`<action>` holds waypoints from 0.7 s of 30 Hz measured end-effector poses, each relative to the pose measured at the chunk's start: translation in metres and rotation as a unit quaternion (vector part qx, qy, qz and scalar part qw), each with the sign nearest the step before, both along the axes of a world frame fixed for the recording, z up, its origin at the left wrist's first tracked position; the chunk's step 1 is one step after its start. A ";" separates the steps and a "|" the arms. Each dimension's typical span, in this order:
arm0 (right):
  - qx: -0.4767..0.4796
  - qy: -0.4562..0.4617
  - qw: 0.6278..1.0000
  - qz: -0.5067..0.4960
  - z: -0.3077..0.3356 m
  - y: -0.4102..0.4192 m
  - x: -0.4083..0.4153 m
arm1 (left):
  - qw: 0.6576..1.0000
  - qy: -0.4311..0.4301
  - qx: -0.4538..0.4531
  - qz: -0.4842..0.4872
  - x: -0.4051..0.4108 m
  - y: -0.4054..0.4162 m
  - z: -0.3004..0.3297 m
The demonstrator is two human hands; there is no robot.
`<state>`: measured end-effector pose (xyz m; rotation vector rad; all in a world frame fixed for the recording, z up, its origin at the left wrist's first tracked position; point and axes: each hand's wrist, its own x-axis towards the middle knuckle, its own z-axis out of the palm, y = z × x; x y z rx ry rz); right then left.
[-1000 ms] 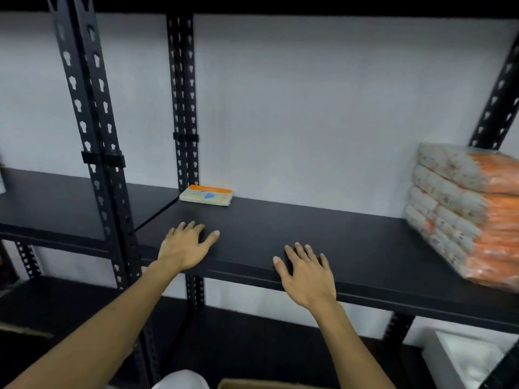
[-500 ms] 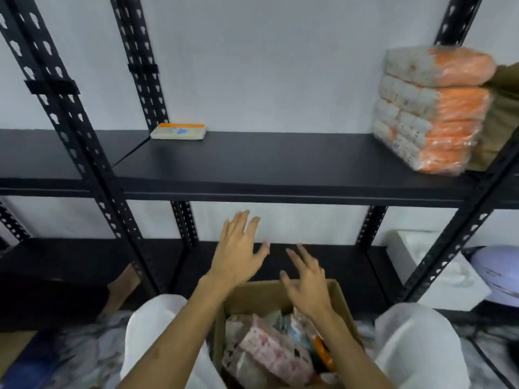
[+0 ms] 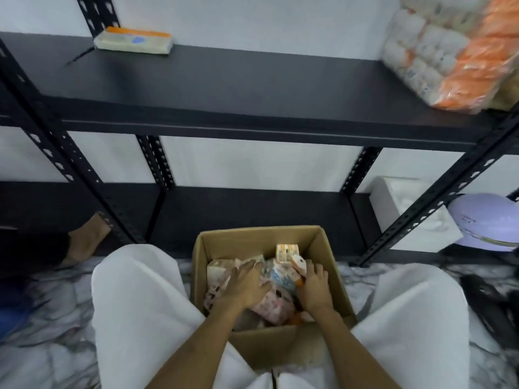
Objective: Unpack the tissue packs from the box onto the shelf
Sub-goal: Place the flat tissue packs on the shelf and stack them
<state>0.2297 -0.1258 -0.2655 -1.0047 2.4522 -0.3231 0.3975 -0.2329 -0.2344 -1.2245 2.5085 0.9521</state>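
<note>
Shelving of black slotted steel stands against a white wall; we log its upper shelf [image 3: 252, 80] as a dark board with bare space across the middle. One flat tissue pack with an orange edge [image 3: 133, 42] lies at the back left of that board, close to an upright. A tall bundle of orange-and-white tissue packs [image 3: 452, 49], wrapped in clear film, sits at the right end, well apart from the single pack. On the lower shelf [image 3: 252, 211] we note a white box [image 3: 404, 209] at the right, behind a diagonal post, and just beside it a lilac domed object [image 3: 488, 220] whose kind we cannot tell.

Flooring is grey-veined marble [image 3: 50, 318]. We kneel on it in white trousers [image 3: 134, 299], with the open cardboard box [image 3: 328, 248] between our knees, in front of the lower shelf. A bare foot [image 3: 87, 242] shows at the left, under the shelf frame.

Box contents: mixed small tissue packs [image 3: 283, 270], pink-patterned and orange-trimmed, one standing upright at the back. Our left hand [image 3: 247, 287] lies flat on the heap, fingers extended and spread, gripping nothing. Our right hand [image 3: 316, 287] is on the right side of the heap, fingers curving down among the packs; whether it grips one we cannot tell.
</note>
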 end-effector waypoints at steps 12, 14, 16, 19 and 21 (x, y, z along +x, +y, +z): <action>-0.090 -0.076 0.993 -0.014 -0.010 -0.002 -0.014 | 1.000 -0.006 0.000 -0.005 -0.018 0.003 -0.024; -0.164 -0.089 0.982 -0.015 0.017 -0.007 -0.013 | 0.999 0.039 0.009 0.023 -0.020 0.000 -0.017; -0.234 -0.089 0.968 -0.010 0.042 -0.010 -0.013 | 0.993 0.088 0.041 0.071 -0.020 -0.007 -0.006; -0.327 -0.165 0.930 -0.040 0.065 -0.008 -0.016 | 0.975 0.127 0.105 0.149 -0.015 -0.019 0.012; -0.371 -0.240 0.894 -0.077 0.072 -0.006 -0.018 | 0.958 0.153 0.150 0.191 -0.014 -0.030 0.019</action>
